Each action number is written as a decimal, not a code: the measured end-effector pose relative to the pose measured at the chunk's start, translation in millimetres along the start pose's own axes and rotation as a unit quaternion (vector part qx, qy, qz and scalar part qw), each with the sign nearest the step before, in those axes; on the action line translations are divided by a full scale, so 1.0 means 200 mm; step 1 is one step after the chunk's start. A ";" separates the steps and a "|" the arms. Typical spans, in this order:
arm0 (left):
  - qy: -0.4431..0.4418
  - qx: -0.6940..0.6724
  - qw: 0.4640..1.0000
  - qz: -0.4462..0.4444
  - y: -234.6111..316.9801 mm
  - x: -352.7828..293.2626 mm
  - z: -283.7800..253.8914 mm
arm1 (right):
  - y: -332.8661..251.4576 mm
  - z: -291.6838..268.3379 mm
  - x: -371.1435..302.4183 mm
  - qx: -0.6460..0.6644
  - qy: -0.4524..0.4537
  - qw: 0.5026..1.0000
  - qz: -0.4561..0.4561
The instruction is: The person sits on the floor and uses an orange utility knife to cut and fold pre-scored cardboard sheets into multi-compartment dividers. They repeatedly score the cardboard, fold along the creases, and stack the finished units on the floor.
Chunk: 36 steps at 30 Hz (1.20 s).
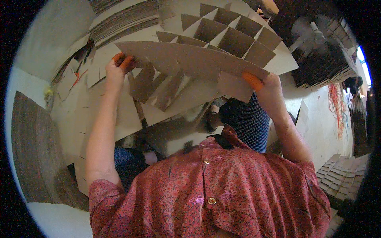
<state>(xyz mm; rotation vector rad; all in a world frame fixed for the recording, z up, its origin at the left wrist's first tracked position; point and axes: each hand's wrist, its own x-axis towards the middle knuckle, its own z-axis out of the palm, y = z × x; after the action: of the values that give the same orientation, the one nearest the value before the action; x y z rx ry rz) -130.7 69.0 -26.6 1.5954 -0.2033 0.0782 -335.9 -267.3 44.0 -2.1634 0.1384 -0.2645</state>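
A long brown cardboard strip (190, 55) stretches across in front of me, bowed slightly. My left hand (116, 71), orange covers on its fingertips, pinches the strip's left end. At the other end my right hand (272, 91), also with orange on its fingers, grips the strip. Shorter cardboard cross pieces (145, 81) hang at angles below the strip's left half. Just beyond stands a cardboard divider grid (238, 39) with several open cells. Whether the strip's slots engage the cross pieces and the grid is hidden behind it.
Flat cardboard strips lie stacked at the back left (123, 23), and another tall stack (37, 146) is at the far left. A dark cardboard pile (325, 63) stands at right, near hanging red strings (336, 107). Folded dividers (343, 176) lie lower right.
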 end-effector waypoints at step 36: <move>-0.246 0.437 0.851 0.159 0.31 -0.84 0.55 | -0.01 0.03 -0.20 0.122 0.018 0.992 -0.004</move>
<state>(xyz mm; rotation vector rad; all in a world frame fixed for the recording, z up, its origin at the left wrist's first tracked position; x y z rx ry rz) -315.0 -28.8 0.5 2.4625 -0.9434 0.0121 -374.0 -253.7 37.7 -1.9184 0.1118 -0.3083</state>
